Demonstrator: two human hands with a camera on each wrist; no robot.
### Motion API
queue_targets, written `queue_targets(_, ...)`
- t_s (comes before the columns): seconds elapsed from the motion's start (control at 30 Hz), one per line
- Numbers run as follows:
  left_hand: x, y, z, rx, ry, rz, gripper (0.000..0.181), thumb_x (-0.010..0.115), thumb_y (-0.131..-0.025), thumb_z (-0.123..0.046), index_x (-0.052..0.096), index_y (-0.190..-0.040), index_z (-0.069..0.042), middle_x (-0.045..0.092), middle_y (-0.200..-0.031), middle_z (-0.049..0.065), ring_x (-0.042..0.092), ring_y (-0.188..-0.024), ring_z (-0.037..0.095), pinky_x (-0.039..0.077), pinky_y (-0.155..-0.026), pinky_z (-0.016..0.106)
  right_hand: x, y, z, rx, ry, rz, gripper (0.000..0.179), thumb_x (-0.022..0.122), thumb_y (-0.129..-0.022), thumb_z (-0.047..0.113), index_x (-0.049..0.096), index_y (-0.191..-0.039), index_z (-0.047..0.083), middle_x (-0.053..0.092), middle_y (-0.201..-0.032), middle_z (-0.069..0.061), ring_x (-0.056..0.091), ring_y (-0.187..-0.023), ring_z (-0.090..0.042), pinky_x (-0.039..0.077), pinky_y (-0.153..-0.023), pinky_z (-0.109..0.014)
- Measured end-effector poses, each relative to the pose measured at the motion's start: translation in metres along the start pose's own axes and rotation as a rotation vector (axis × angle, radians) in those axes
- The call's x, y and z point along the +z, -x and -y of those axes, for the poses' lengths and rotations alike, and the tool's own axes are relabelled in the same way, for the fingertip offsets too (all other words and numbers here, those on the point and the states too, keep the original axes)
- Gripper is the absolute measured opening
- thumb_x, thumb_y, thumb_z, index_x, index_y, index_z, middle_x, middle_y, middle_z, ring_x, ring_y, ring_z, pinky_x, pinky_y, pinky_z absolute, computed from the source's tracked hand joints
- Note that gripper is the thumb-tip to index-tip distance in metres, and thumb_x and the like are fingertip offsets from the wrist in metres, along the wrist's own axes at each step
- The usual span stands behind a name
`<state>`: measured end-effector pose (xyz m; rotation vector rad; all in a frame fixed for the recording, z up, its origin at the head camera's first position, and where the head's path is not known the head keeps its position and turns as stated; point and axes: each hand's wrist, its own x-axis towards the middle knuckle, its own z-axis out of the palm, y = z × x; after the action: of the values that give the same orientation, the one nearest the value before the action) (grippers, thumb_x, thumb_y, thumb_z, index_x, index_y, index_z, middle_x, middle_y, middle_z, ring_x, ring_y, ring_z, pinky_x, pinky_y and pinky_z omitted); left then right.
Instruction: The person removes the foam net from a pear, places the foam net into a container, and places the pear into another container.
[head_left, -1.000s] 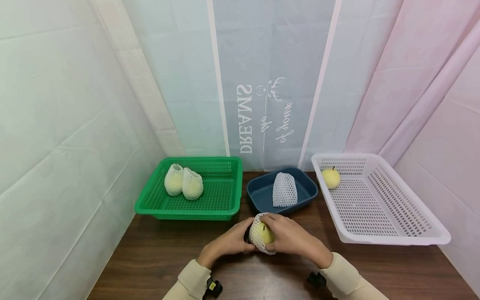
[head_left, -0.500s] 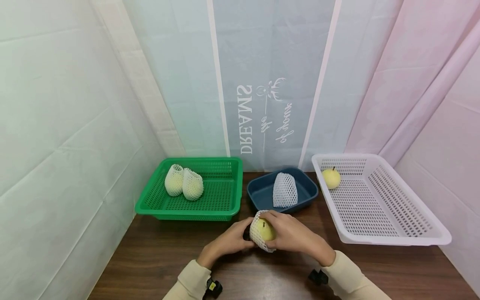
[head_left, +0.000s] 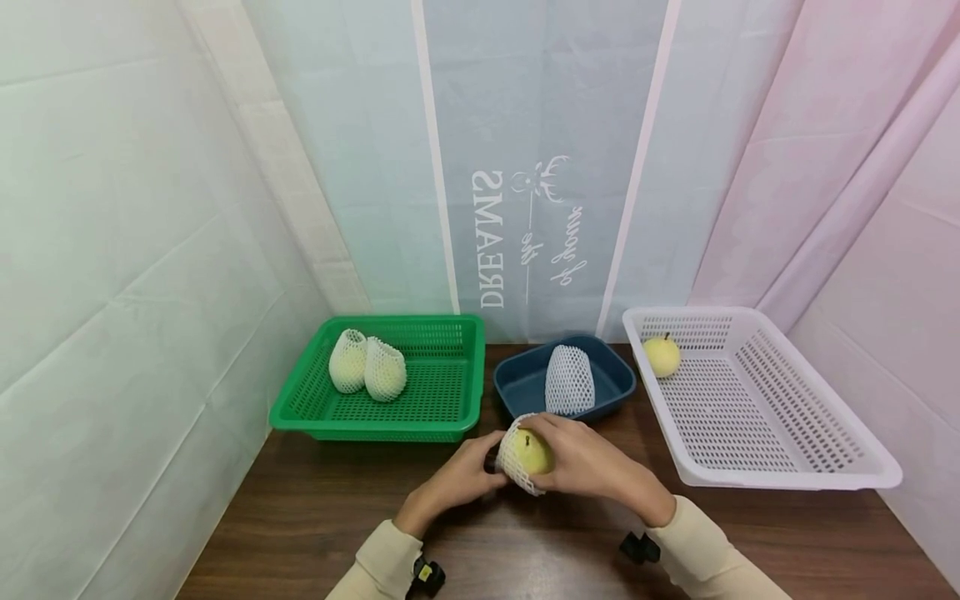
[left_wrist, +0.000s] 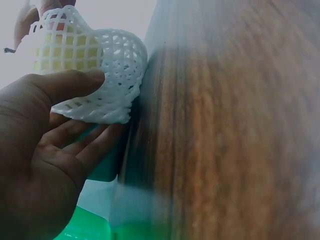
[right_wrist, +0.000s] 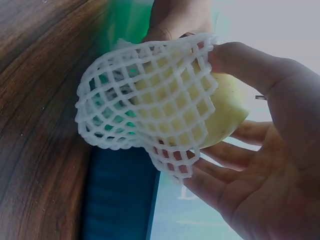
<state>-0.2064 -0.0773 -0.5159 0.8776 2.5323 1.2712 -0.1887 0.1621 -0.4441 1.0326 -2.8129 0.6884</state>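
Observation:
A yellow pear [head_left: 534,455], stem up, sits partly inside a white foam fruit net [head_left: 511,467] between both hands, above the table's front half. My right hand [head_left: 583,458] grips pear and net edge, thumb at the near side and fingers at the far side. My left hand [head_left: 465,477] holds the net from the left; in the left wrist view its thumb lies on the mesh [left_wrist: 117,65] with fingers beneath. In the right wrist view the pear's bare side [right_wrist: 227,107] faces the right palm, and the net's other end hangs loose past the fruit.
A green basket [head_left: 375,433] at left holds two netted pears [head_left: 386,371]. Behind the hands stands a dark blue tray [head_left: 517,400] with an unfilled foam net [head_left: 569,379]. At right, a white basket [head_left: 780,481] contains one bare pear [head_left: 662,356].
Both hands have lifted the pear and net slightly away from the body, toward the blue tray. The pear has tilted a little within the net; the baskets have stayed put.

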Motion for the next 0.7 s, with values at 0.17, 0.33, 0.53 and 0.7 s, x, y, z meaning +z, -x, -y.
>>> queue_targets(0.17, 0.0010, -0.0009, 0.0011, 0.019, -0.004, -0.043, 0.049, 0.077, -0.095, -0.006, 0.063, -0.142, -0.005, 0.073, -0.132, 0.011, 0.068, -0.108, 0.009, 0.058, -0.090, 0.026, -0.0009, -0.0001, -0.0019, -0.014, 0.009, -0.023, 0.068, 0.094, -0.076, 0.026, 0.066, -0.136, 0.009, 0.071, -0.129, -0.008, 0.071, -0.112, -0.021, 0.061, -0.091, -0.040)
queue_targets(0.33, 0.0009, -0.0017, 0.0017, 0.024, 0.019, -0.067, 0.044, 0.074, -0.094, -0.001, 0.065, -0.138, -0.002, 0.075, -0.127, 0.014, 0.071, -0.101, 0.009, 0.058, -0.083, 0.022, -0.0034, -0.0010, -0.0028, -0.021, 0.007, -0.037, 0.068, 0.094, -0.076, 0.027, 0.066, -0.136, 0.010, 0.071, -0.129, -0.007, 0.070, -0.112, -0.020, 0.060, -0.092, -0.040)
queue_targets(0.53, 0.0011, -0.0014, 0.0010, 0.012, 0.053, -0.074, 0.042, 0.071, -0.096, 0.002, 0.066, -0.138, -0.003, 0.074, -0.128, 0.015, 0.073, -0.101, 0.012, 0.059, -0.081, 0.020, -0.0062, -0.0014, -0.0036, -0.031, -0.004, -0.050, 0.068, 0.094, -0.076, 0.028, 0.067, -0.136, 0.010, 0.072, -0.129, -0.007, 0.071, -0.112, -0.020, 0.061, -0.091, -0.040)
queue_targets(0.7, 0.0006, -0.0013, -0.0006, 0.007, 0.048, -0.102, 0.036, 0.071, -0.096, 0.001, 0.069, -0.132, -0.003, 0.076, -0.122, 0.014, 0.072, -0.094, 0.007, 0.058, -0.077, 0.020, -0.0085, -0.0017, -0.0034, -0.020, -0.017, -0.044, 0.067, 0.095, -0.077, 0.029, 0.068, -0.136, 0.011, 0.072, -0.129, -0.007, 0.070, -0.112, -0.020, 0.061, -0.090, -0.038)
